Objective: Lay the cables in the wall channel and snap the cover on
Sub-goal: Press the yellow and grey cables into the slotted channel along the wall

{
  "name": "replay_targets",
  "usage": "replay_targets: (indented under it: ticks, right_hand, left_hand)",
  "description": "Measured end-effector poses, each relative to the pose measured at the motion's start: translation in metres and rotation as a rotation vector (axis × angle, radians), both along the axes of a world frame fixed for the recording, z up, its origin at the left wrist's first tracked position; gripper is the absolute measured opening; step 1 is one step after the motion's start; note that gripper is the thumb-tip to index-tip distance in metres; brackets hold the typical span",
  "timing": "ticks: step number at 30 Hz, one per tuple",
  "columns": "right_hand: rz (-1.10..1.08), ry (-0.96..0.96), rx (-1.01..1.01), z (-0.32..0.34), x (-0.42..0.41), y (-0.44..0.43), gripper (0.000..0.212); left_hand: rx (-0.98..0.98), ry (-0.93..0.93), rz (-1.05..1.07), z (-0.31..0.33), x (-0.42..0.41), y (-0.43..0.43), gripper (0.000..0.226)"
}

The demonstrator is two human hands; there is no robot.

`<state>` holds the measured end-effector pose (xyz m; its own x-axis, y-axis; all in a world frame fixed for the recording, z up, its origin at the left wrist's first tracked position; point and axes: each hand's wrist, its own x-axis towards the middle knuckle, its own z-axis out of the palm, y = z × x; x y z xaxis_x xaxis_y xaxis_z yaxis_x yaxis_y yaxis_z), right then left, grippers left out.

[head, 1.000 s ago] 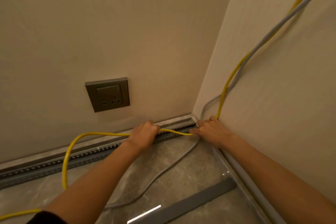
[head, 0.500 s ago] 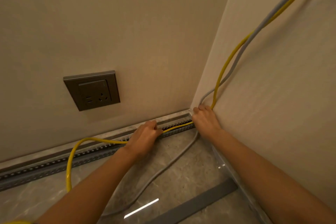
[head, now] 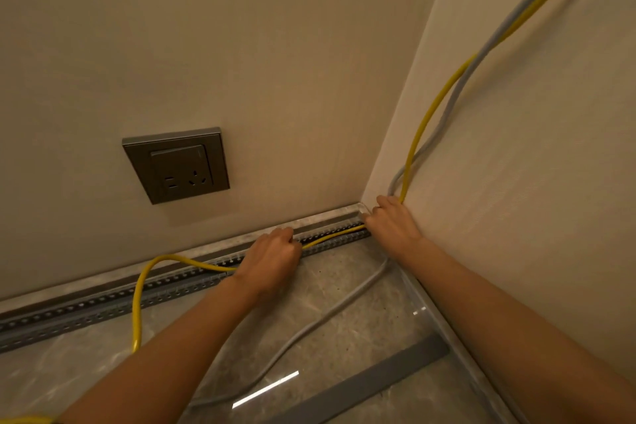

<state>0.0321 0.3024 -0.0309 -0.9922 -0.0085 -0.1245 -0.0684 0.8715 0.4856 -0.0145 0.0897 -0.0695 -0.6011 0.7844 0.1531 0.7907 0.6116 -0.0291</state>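
Risk 1: the yellow cable [head: 426, 113] bows up off the channel [head: 86, 311] in a loop left of your left hand [head: 272, 256]. Release the corner too early and that springiness will likely pull the seated stretch out.

Risk 2: the grey cable [head: 330, 313] lies loose on the floor, outside the channel. Fit the cover [head: 371, 385] first and it gets left out or pinched.

Hands: apart. Left is curled round the yellow cable at the channel. Your right hand [head: 392, 224] is at the corner on the same cable, fingers hidden, so pinch or press, cannot tell.

Channel: slotted grey strip along the wall base, open. Only the stretch between your hands sits in it. The cover lies flat on the floor.
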Motion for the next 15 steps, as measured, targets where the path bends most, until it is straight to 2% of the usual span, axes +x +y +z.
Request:
replay_targets:
  ticks: [2,4,8,12,15]
  right_hand:
    - [0.017,0.075,0.068,0.001,0.006,-0.004,0.027]
    - [0.109,0.128,0.035,-0.006,0.013,-0.003,0.025]
    - [0.121,0.347,0.051,-0.009,0.029,0.005,0.03]
    - [0.033,0.299,0.132,0.006,0.039,0.002,0.026]
    - [0.044,0.236,0.19,0.009,0.037,0.005,0.01]
  left_hand:
    - [0.105,-0.046,-0.014,0.005,0.005,0.007,0.015]
    - [0.134,-0.083,-0.049,0.011,0.017,0.013,0.028]
    - [-0.126,-0.407,-0.06,0.012,0.042,0.027,0.05]
    - [-0.116,-0.576,-0.101,0.004,0.059,0.043,0.024]
    - [-0.095,-0.596,-0.173,0.006,0.067,0.046,0.022]
